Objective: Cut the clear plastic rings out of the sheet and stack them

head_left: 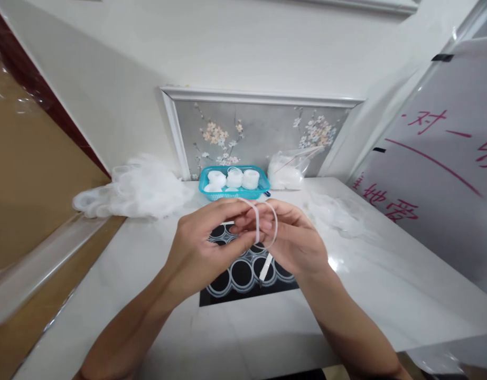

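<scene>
Both my hands meet above the middle of a white table (386, 295). My left hand (199, 248) and my right hand (294, 237) pinch thin translucent white rings (263, 224) between their fingertips, fingers closed round them. A narrow white strip (266, 268) hangs down below my right hand; what holds it is hidden. Under the hands lies a black mat (243, 282) with several white rings laid out in rows on it.
A teal basket (206, 182) with white ring stacks stands at the table's back. A heap of white rings (136, 187) lies at the left, a clear bag of white parts (287, 171) at the right, and a white board (437, 169) with red writing.
</scene>
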`<action>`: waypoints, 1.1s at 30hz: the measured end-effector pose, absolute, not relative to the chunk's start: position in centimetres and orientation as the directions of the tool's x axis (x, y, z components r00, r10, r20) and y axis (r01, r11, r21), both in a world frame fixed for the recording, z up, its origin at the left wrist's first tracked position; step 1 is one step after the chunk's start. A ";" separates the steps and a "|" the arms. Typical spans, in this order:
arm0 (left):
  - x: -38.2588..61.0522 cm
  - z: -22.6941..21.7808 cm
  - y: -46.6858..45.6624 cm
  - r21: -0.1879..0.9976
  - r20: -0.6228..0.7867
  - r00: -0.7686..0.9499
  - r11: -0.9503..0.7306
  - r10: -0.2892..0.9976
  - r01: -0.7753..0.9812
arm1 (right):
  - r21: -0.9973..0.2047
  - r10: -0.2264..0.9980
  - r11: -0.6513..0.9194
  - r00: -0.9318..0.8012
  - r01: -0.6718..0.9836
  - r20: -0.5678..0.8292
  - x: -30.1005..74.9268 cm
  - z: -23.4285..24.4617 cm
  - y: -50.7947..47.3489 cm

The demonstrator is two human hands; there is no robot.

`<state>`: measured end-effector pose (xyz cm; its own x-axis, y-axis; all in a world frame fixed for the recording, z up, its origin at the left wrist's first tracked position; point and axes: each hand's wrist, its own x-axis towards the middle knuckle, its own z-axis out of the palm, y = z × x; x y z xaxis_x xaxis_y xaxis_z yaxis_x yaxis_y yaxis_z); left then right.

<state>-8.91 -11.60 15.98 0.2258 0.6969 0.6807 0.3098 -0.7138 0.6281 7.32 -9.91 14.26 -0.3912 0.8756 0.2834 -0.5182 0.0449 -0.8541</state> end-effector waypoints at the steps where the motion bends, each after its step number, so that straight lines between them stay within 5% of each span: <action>1: -8.9 16.0 -11.6 0.629 0.684 0.221 -0.715 0.696 0.305 | -0.847 0.866 0.036 -0.407 -0.531 0.292 7.4 14.2 -9.8; 13: -8.1 15.1 -11.8 0.739 0.650 0.043 -0.644 0.759 0.196 | -0.863 0.864 0.085 -0.394 -0.499 0.313 7.6 14.0 -10.0; 21: -8.3 15.3 -11.3 0.567 0.780 0.116 -0.773 0.615 0.284 | -0.847 0.892 0.048 -0.359 -0.529 0.275 8.0 14.4 -10.1; 33: -8.3 15.4 -11.2 0.512 0.725 0.195 -0.707 0.660 0.488 | -0.865 0.884 0.176 -0.312 -0.469 0.349 8.1 14.5 -11.1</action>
